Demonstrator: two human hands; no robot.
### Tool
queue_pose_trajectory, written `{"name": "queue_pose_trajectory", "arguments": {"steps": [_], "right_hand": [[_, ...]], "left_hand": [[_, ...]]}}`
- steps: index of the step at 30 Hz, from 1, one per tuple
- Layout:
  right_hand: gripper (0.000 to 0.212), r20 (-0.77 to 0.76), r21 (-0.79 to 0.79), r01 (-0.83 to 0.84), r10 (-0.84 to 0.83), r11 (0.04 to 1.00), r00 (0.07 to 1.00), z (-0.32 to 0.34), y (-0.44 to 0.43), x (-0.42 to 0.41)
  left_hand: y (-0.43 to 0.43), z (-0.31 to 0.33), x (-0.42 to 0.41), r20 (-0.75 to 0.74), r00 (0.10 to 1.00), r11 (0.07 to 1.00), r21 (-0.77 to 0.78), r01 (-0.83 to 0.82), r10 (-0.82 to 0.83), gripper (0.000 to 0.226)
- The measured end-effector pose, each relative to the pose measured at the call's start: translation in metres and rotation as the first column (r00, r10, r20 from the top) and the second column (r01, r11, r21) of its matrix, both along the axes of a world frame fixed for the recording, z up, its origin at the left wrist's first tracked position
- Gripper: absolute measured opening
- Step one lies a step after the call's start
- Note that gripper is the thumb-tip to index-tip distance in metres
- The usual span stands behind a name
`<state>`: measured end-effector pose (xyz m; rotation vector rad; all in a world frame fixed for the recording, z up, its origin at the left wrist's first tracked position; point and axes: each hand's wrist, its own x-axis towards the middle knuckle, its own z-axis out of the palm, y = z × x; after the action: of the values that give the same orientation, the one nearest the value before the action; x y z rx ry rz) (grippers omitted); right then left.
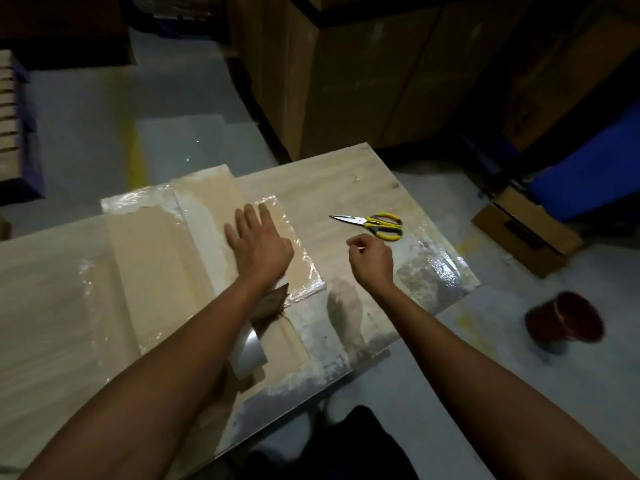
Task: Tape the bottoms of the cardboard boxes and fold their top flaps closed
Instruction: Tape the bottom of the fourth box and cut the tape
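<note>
— Hands?
— Two. Left hand lies flat, fingers spread, on the plastic-wrapped stack of flattened boxes. Right hand is curled, apart from it; whether it pinches anything, I cannot tell.
— Around them?
— One pair of scissors at the right hand's one o'clock, and one tape roll at the left hand's six, all on the table.

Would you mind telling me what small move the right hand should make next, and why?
Probably reach the right hand forward to the yellow-handled scissors: it hovers curled just short of them, holding nothing visible, while the left hand lies flat on the plastic-wrapped cardboard, whose wrap likely needs cutting.
</note>
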<state>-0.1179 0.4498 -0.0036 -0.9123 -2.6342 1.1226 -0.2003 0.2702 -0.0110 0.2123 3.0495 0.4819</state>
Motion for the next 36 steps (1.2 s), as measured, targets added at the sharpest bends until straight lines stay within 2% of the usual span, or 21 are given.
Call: {"name": "queue_pose_trajectory", "arguments": {"steps": [5, 8, 12, 14, 18, 20, 24, 27, 29, 33, 35, 36], "right_hand": [[0.035, 0.175, 0.066, -0.035, 0.023, 0.997, 0.984, -0.033, 0.069, -0.036], [0.045, 0.282, 0.156, -0.172, 0.123, 0.973, 0.951, -0.057, 0.107, -0.057], [0.034, 0.416, 0.221, -0.358, 0.244, 0.907, 0.876, -0.081, 0.144, -0.081], [0.035, 0.440, 0.229, -0.387, 0.260, 0.893, 0.860, -0.092, 0.157, -0.090], [0.034, 0.371, 0.309, -0.394, 0.271, 0.866, 0.888, -0.105, 0.165, -0.089], [0.039, 0.381, 0.286, -0.360, 0.240, 0.888, 0.893, -0.108, 0.162, -0.084], [0.052, 0.414, 0.154, -0.147, 0.071, 0.977, 0.908, -0.106, 0.144, -0.077], [0.057, 0.480, 0.121, -0.186, 0.106, 0.975, 0.871, -0.103, 0.129, -0.059], [0.049, 0.495, 0.134, -0.258, 0.161, 0.957, 0.854, -0.105, 0.121, -0.039], [0.040, 0.517, 0.149, -0.299, 0.183, 0.943, 0.836, -0.101, 0.099, 0.004], [0.029, 0.534, 0.044, -0.259, 0.197, 0.965, 0.822, -0.090, 0.088, 0.010], [0.028, 0.507, -0.073, -0.188, 0.199, 0.979, 0.839, -0.084, 0.081, 0.010]], "left_hand": [[0.011, -0.008, -0.010, -0.030, 0.997, 0.997, -0.028, -0.068, 0.067, 0.077], [0.012, -0.012, -0.013, -0.063, 0.994, 0.995, -0.023, -0.093, 0.091, 0.072], [0.010, -0.017, -0.011, -0.125, 0.984, 0.992, 0.000, -0.125, 0.124, 0.065], [0.009, -0.018, -0.010, -0.141, 0.980, 0.990, 0.011, -0.138, 0.138, 0.062], [0.010, -0.016, -0.008, -0.157, 0.975, 0.988, 0.046, -0.150, 0.156, 0.060], [0.010, -0.015, -0.008, -0.157, 0.974, 0.986, 0.067, -0.151, 0.160, 0.059], [0.011, -0.016, -0.007, -0.204, 0.963, 0.983, 0.085, -0.162, 0.176, 0.054], [0.014, -0.010, -0.003, -0.249, 0.919, 0.949, 0.002, -0.315, 0.305, 0.043], [0.015, -0.006, -0.001, -0.235, 0.900, 0.925, -0.007, -0.380, 0.367, 0.036], [0.007, -0.002, 0.003, -0.215, 0.925, 0.949, 0.030, -0.314, 0.313, 0.033], [-0.002, -0.001, 0.007, -0.214, 0.951, 0.975, 0.040, -0.220, 0.223, 0.034], [-0.009, -0.001, 0.010, -0.208, 0.965, 0.987, 0.033, -0.156, 0.160, 0.035]]}}
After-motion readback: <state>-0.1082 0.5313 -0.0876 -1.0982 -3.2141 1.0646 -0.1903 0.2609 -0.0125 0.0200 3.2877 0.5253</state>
